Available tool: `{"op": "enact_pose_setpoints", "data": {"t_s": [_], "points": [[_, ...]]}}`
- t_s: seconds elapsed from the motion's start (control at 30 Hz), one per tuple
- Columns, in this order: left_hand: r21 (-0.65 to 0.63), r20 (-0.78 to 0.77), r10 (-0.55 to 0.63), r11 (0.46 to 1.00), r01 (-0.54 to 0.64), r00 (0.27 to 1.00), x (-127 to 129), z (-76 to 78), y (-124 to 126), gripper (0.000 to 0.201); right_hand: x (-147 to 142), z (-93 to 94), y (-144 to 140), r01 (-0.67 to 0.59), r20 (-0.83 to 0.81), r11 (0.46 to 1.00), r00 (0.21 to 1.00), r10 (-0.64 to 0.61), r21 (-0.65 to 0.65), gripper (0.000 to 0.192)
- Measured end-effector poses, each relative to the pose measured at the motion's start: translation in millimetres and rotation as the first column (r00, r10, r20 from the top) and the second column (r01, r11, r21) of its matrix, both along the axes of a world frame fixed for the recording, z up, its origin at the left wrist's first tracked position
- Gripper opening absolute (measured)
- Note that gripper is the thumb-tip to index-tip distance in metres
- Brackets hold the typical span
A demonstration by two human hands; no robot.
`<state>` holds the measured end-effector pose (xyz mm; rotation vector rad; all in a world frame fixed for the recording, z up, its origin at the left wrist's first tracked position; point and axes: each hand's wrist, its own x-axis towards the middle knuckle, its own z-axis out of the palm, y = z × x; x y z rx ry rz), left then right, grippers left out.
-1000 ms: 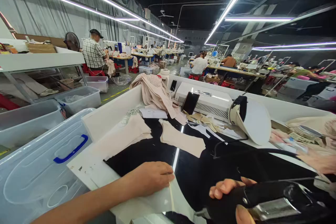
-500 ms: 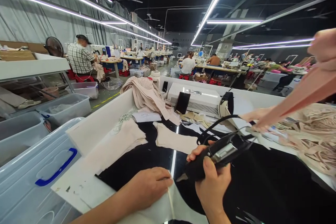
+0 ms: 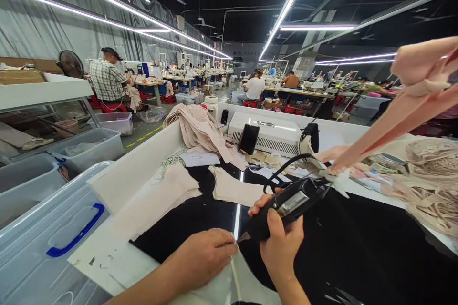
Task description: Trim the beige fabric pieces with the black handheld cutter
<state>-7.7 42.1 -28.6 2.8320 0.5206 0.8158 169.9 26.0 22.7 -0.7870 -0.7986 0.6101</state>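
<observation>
My left hand (image 3: 205,255) rests fingers-down on a pale fabric piece (image 3: 229,279) at the near edge of the black glossy table top (image 3: 358,257), pinching its edge. My right hand (image 3: 281,243) grips a black corded hand tool (image 3: 289,202) with a metal plate on its body. The tool's tip points down at the fabric right beside my left fingertips. A co-worker's hand (image 3: 422,64) at the upper right lifts a long pink fabric strip (image 3: 386,126).
Beige cut pieces (image 3: 234,189) and a fabric pile (image 3: 200,128) lie farther back, near a white machine box (image 3: 268,136) with a phone (image 3: 248,139) leaning on it. Clear lidded bins (image 3: 43,238) stand at left. Lace pieces (image 3: 429,190) heap at right. People sew at distant tables.
My right hand brought the tool from the lower right to the fabric by my left fingertips. A co-worker's hand lifted a pink strip at the right. The view shifted slightly.
</observation>
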Motion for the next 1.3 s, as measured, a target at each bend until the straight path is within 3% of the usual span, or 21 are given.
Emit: {"op": "enact_pose_setpoints", "data": {"t_s": [0.27,0.57,1.03,1.3], "points": [[-0.021,-0.035,0.013,1.0,-0.013,0.999,1.3,6.2,-1.7,0.021,-1.6,-1.1,-1.7,0.024,0.041,1.0,0.999,-0.023,-0.016,0.029],[0.001,-0.008,0.03,1.0,-0.03,1.0,-1.1,0.2,-2.0,0.02,1.9,5.7,-16.1,0.03,-0.047,0.999,0.998,-0.029,0.013,0.034],[-0.037,-0.046,0.007,0.999,-0.008,0.999,-4.3,5.2,-0.7,0.02,1.6,1.8,-18.7,0.041,0.036,0.999,0.999,-0.04,-0.019,0.029],[0.105,-0.032,-0.062,0.992,0.065,0.998,1.6,16.5,-0.8,0.02,12.6,11.3,-34.2,0.072,-0.007,0.997,0.997,-0.072,0.012,0.035]]}}
